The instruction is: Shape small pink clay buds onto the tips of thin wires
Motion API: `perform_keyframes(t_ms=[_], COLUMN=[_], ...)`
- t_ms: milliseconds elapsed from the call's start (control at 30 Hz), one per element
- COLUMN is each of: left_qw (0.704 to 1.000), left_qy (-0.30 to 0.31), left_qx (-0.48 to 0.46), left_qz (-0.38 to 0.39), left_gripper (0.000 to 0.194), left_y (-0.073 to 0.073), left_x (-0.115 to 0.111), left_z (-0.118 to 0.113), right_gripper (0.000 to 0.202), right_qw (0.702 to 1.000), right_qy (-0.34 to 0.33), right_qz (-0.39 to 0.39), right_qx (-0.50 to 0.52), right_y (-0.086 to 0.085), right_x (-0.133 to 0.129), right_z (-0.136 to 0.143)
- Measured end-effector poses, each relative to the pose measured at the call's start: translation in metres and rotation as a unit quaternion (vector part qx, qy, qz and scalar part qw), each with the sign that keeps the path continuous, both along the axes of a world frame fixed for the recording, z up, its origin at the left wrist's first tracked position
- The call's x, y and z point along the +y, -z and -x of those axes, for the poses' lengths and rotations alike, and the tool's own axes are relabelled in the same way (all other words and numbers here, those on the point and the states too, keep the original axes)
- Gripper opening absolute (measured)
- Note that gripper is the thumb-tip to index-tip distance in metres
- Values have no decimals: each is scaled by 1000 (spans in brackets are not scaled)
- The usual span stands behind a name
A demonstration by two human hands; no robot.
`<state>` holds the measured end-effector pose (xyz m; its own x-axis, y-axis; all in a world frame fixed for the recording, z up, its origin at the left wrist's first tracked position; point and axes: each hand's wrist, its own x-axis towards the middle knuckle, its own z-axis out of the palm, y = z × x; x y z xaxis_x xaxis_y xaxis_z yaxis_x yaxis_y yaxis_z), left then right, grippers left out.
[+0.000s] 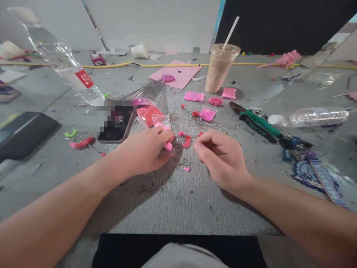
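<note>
My left hand has its fingers closed around a lump of light pink clay, beside an open plastic bag of red-pink clay. To its right, my right hand is curled with thumb and forefinger together; whatever it pinches is too small to name. A curved wire piece with red clay bits lies between the two hands. Just below that, a small pink crumb rests on the grey table. Pink clay packets and a textured red-pink oval lie farther back.
A phone and a tall water bottle are at the left. Green-handled pliers, a lying bottle and keys with a charm are at the right. Behind stand a drink cup and a bundle of thin wires.
</note>
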<state>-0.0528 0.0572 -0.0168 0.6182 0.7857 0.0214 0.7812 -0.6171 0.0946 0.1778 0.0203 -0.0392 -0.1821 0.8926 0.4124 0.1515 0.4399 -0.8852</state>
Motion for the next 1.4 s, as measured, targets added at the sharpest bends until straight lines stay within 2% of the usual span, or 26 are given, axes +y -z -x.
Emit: perform_keyframes(t_ms=[67, 167, 267, 433, 533, 667, 900, 1067, 1133, 1167, 1267, 1333, 1400], left_qw=[999, 988, 956, 892, 873, 873, 862, 849, 860, 875, 940, 968, 977], left_qy=[0, -2, 2, -10, -16, -21, -36, -63, -59, -48, 25, 78, 104], left_qx=[-34, -136, -269, -402, -431, -438, -436, -454, -438, -420, -305, -208, -143], left_qz=[15, 68, 122, 205, 226, 213, 255, 262, 254, 236, 153, 120, 120], left_gripper=[13, 11, 25, 24, 25, 25, 24, 21, 21, 21, 14, 11, 11], left_y=[-1, -8, -15, -11, -7, -7, -7, -6, -7, -8, -10, -11, -10], left_x=[1, 1, -4, -8, -8, -8, -10, -10, -9, -9, -8, -8, -8], left_z=[-2, -6, -11, -13, -12, -12, -14, -15, -15, -15, -14, -14, -14], right_gripper=[17, 15, 9, 8, 8, 6, 7, 14, 21, 24, 30, 27, 18], right_qw=[1000, 999, 997, 998, 998, 999, 995, 996, 996, 996, 997, 997, 998], right_qy=[1, 1, -15, -33, -30, -18, -1, 28, 34, 29, 15, 10, 4], right_qz=[-8, -23, -12, 42, 51, 33, 23, 66, 79, 80, 72, 62, 53], right_qx=[-10, -41, -76, -27, -16, -38, -94, -56, -36, -29, -36, -47, -41], right_y=[-1, -4, -4, -3, -3, -5, -8, -6, -2, -1, 0, -2, -4], right_x=[0, 0, 0, -3, -3, -2, -2, 0, 2, 2, 3, 3, 2], right_z=[0, 2, 3, 3, 4, 6, 6, 4, 3, 3, 2, 3, 5])
